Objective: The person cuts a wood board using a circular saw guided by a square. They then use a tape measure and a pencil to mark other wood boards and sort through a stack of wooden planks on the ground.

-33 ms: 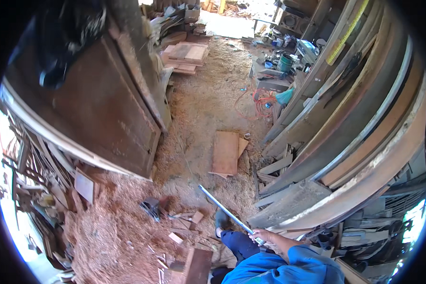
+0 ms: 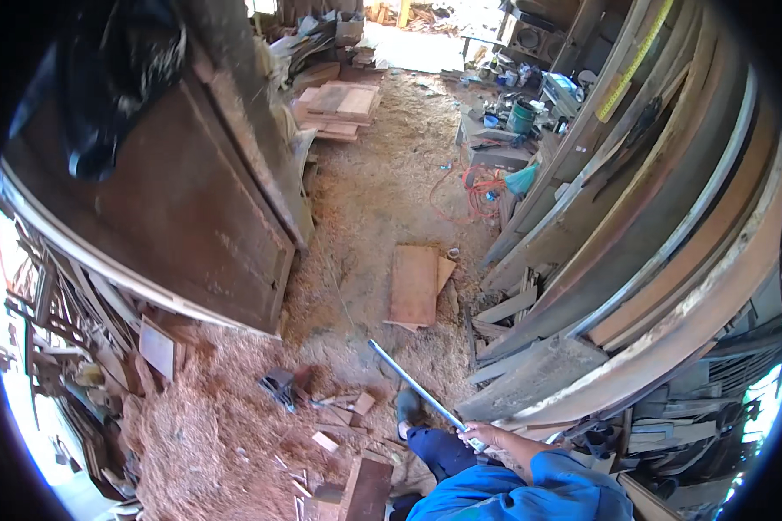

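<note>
My right hand (image 2: 480,434) is closed around the lower end of a long, narrow silver metal bar (image 2: 408,380), which slants forward and leftward over the sawdust floor. My left hand is not in view. Beside the bar is my shoe (image 2: 407,408) at the foot of my dark-trousered leg. Beyond the bar's far tip, reddish boards (image 2: 414,282) lie on the floor. Lower left of it are small wood offcuts (image 2: 347,412) and a dark object (image 2: 280,386) I cannot make out.
Large panels stand along the left (image 2: 156,208) and right (image 2: 652,243). Board stacks (image 2: 339,100) sit farther back at left. Orange cord (image 2: 482,187), a green bucket (image 2: 521,117) and clutter line the right side toward a bright doorway (image 2: 408,43). Shavings (image 2: 191,434) heap at lower left.
The bar's far tip has shifted very slightly to the right, and the floor and boards sit slightly lower in the picture. My grip on the bar is unchanged.
</note>
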Available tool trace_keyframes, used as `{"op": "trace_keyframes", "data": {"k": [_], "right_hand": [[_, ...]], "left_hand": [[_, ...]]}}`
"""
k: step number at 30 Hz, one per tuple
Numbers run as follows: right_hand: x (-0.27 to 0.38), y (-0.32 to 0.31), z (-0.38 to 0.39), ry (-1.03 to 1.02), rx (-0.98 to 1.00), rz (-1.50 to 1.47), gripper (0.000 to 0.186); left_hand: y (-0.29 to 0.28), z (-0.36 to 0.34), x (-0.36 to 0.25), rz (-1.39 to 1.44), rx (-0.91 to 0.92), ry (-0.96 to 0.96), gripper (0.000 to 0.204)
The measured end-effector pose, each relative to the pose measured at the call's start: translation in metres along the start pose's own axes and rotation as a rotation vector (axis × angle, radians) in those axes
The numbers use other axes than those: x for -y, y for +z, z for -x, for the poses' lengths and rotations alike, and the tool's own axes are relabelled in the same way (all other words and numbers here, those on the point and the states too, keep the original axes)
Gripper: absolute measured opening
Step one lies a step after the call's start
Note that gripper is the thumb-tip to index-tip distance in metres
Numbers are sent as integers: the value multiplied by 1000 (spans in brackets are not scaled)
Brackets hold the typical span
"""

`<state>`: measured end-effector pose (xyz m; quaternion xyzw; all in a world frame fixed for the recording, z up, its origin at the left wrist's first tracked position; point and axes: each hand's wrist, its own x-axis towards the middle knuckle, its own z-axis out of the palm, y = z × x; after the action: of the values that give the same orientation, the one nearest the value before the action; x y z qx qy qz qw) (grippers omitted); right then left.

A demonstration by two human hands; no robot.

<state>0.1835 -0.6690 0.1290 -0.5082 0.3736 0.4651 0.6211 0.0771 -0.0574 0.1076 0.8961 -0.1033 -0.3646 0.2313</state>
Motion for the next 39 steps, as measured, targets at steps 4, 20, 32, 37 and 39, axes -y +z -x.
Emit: {"op": "trace_keyframes", "data": {"k": [4, 20, 32, 37, 39], "right_hand": [[10, -12, 4, -133, -96, -130, 42], [101, -33, 16, -536, -601, 76, 35], [187, -88, -48, -537, -620, -767, 21], [231, -99, -51, -138, -815, -169, 75], [237, -128, -58, 81, -711, 223, 74]], "left_hand": [[-22, -29, -24, 5, 129, 45, 19], [-231, -157, -99, -52, -103, -578, 63], [-315, -367, -212, -220, 32, -448, 54], [-347, -439, -222, -287, 124, -561, 51], [-367, -481, -242, -241, 127, -546, 51]]}}
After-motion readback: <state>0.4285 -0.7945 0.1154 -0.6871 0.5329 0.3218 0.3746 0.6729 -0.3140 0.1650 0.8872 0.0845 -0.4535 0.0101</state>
